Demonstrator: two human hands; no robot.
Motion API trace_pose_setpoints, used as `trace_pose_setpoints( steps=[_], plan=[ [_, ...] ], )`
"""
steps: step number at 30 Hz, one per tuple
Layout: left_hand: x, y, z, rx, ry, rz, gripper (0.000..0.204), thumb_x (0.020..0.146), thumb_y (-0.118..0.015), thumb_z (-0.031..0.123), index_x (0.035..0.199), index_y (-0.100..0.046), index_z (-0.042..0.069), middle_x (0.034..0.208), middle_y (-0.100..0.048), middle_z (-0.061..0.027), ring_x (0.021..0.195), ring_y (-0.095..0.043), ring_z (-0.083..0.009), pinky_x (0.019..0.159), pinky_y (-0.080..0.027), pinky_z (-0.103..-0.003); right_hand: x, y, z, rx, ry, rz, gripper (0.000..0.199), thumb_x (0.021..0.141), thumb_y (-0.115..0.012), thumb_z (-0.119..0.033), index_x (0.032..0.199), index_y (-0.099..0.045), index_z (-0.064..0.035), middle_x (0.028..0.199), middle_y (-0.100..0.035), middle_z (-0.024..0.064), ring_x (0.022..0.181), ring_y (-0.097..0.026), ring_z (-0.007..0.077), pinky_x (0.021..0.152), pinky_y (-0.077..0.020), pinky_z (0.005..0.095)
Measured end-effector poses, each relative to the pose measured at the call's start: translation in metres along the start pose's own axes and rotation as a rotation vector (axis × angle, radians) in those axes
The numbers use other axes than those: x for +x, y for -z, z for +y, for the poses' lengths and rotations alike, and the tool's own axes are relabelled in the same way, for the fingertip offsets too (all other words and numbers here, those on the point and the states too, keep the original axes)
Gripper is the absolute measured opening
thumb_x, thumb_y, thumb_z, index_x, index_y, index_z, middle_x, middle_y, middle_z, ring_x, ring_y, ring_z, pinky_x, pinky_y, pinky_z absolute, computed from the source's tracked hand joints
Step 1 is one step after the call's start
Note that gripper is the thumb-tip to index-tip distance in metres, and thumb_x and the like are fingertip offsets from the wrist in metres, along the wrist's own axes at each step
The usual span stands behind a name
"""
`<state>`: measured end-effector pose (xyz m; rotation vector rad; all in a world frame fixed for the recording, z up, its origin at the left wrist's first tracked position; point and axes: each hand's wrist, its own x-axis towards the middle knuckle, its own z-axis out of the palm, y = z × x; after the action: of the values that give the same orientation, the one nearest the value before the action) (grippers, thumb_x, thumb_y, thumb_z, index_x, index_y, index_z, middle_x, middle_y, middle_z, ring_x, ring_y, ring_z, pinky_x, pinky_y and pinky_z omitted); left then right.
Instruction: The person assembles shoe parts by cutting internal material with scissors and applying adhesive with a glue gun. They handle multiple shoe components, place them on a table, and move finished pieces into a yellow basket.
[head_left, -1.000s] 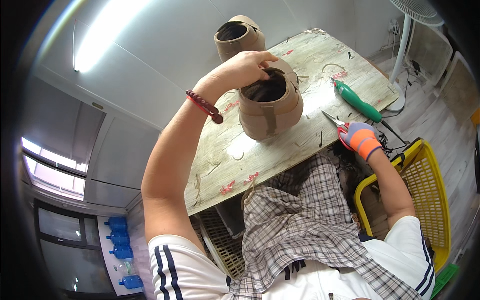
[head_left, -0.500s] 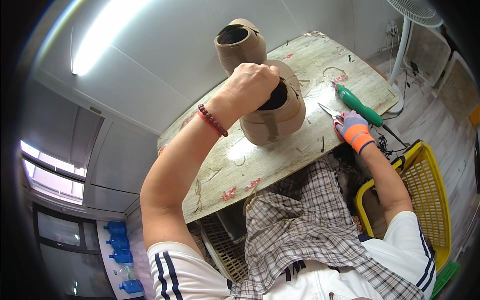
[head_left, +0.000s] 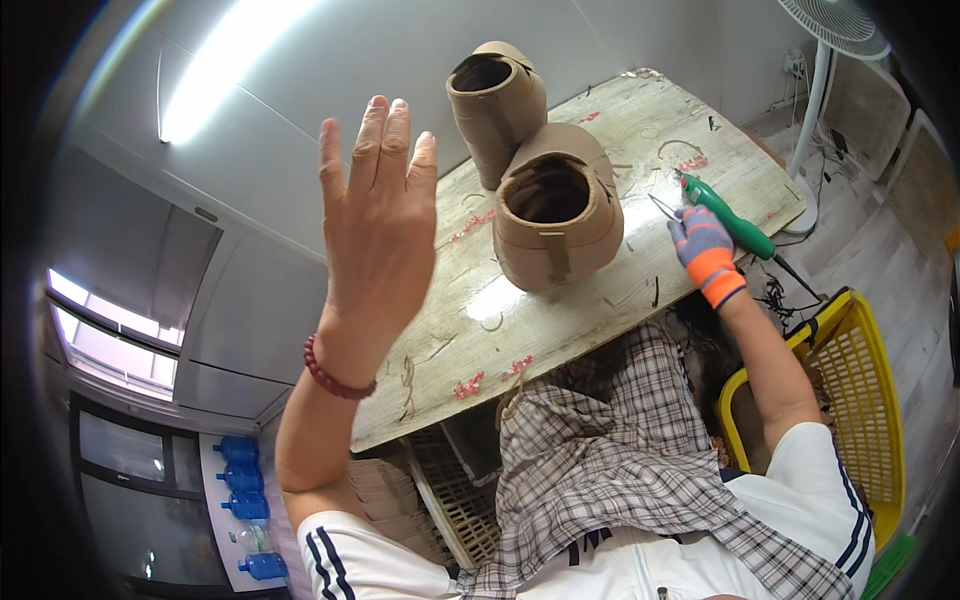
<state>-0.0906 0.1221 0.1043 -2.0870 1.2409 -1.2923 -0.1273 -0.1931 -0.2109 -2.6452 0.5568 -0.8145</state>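
The person's left hand (head_left: pixel 380 235) is raised in the air over the left side of the table (head_left: pixel 590 325), back of the hand uppermost, the fingers straight and spread wide. Nothing shows in its grasp, and it is apart from the pieces on the tabletop. A dark red beaded bracelet (head_left: pixel 325 375) circles that wrist.

The right hand (head_left: pixel 706 245), in a grey-purple and orange glove, is at the right part of the table's near edge. Its fingers are bent over the handle end of a pair of scissors (head_left: pixel 662 207), whose slim blades stick out toward the middle of the table; how firmly they press cannot be told, as the handles are hidden.

The nearer tan cap-like piece (head_left: pixel 525 250) stands around the middle of the table, its round dark opening facing up. The farther tan cap-like piece (head_left: pixel 490 125) stands behind it, at the table's far left side. A green corded tool (head_left: pixel 730 215) lies on the table's right side, just beside the glove, its cable (head_left: pixel 797 275) running off the edge.

Dark scraps (head_left: pixel 656 292) and red marks (head_left: pixel 468 385) dot the tabletop. A plaid cloth (head_left: pixel 600 440) covers the lap at the table's near edge, with a pale slatted crate (head_left: pixel 455 505) to its left. A yellow basket (head_left: pixel 850 365) is off the table's near right corner, and a white fan (head_left: pixel 845 25) stands beyond its right end.
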Motion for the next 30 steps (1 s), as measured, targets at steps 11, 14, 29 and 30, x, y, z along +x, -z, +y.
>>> trace_pose_setpoints(
  steps=[11,14,29,30],
  plan=[
    [0.035,-0.054,0.092,-0.799,-0.005,-0.827,0.058,0.078,-0.065,0.051,0.069,-0.067,-0.006,0.069,-0.065,-0.0188,0.071,-0.065,-0.0322,0.07,-0.051,-0.04,0.008,-0.074,-0.079,1.875,-0.991,-0.534,0.091,0.086,-0.06,-0.056,0.144,-0.022,0.0029,0.139,-0.04,0.0229,0.123,-0.045,0.0354,0.095,-0.0449,0.0424],
    [0.02,-0.064,0.093,-0.822,-0.035,-0.837,0.059,0.078,-0.065,0.051,0.072,-0.068,-0.007,0.071,-0.065,-0.0208,0.073,-0.066,-0.0317,0.071,-0.051,-0.039,0.023,-0.094,-0.058,1.783,-1.083,-0.504,0.091,0.083,-0.063,-0.059,0.139,-0.028,0.0034,0.134,-0.043,0.0204,0.112,-0.053,0.0322,0.074,-0.0492,0.0351],
    [0.014,-0.086,0.051,-0.986,0.027,-1.064,0.073,0.073,-0.068,0.048,0.118,-0.057,-0.009,0.126,-0.053,-0.0278,0.12,-0.05,-0.0351,0.099,-0.04,-0.038,0.04,-0.105,-0.11,1.509,-0.821,-0.597,0.034,0.089,-0.058,-0.048,0.102,-0.067,-0.0186,0.076,-0.058,-0.0045,0.066,-0.049,0.0095,0.058,-0.0387,0.0253],
    [0.007,-0.088,0.05,-0.965,0.035,-1.017,0.073,0.073,-0.069,0.047,0.117,-0.058,-0.009,0.126,-0.053,-0.0281,0.12,-0.05,-0.0351,0.098,-0.041,-0.038,0.04,-0.098,-0.114,1.51,-0.798,-0.576,0.035,0.089,-0.057,-0.048,0.105,-0.067,-0.0183,0.08,-0.059,-0.0042,0.071,-0.05,0.0097,0.062,-0.0388,0.0245]
  ],
)
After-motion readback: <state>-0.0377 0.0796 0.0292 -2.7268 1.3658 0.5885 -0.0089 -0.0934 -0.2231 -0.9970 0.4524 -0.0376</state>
